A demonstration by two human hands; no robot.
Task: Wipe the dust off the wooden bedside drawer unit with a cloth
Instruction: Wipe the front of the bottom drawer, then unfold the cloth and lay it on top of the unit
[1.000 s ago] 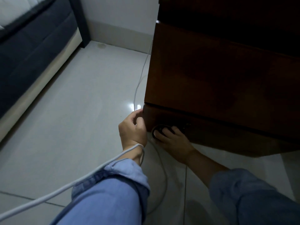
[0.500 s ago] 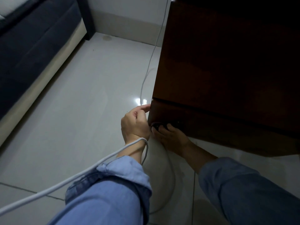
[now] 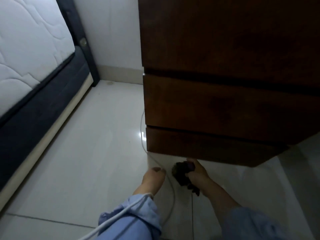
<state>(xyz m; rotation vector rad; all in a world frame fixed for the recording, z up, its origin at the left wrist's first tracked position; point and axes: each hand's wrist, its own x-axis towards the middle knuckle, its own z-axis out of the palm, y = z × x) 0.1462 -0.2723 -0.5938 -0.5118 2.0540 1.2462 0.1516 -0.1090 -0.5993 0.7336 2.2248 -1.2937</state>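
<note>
The bed is lying far left, the drawer unit standing right, a cable trailing between, nearer the unit

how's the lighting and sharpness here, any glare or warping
Head view: dim overall, drawer unit nearly black in shadow; small glare spot on the floor tiles by the white cable; wide-angle bends the edges; cloth in the right hand lacks detail.

Left hand: off the drawer unit's lower corner, now at 7 o'clock of it, fingers straight toward the floor.
Right hand: drawn out from the base, gripping a dark cloth at 6 o'clock.
</note>
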